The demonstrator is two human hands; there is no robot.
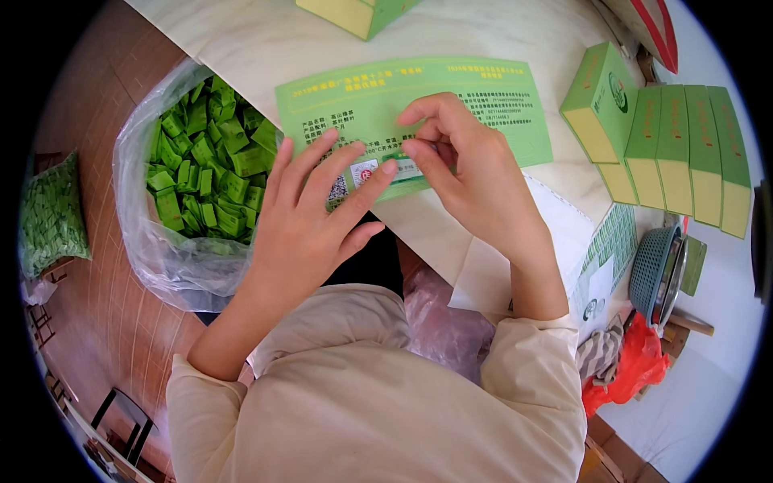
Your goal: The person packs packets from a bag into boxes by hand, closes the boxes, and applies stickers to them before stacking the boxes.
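Observation:
A green printed cardboard box (362,90) lies on the pale marble-patterned table before me. My left hand (314,205) rests over its lower left part, palm down with fingers spread. My right hand (471,163) is over the box's lower middle, with thumb and index finger bent close together; whether something thin is between them cannot be told. A small green-edged label (409,169) with writing shows between the two hands, near the left index fingertip. Printed codes and a round red mark on the box lie beside the left fingers.
A clear plastic bag (145,241) of small green packets (208,157) stands left of the table. Several green and cream boxes (670,145) stand at the right, near white sheets (555,211) and a blue basket (649,271). Another box (362,15) lies at the top.

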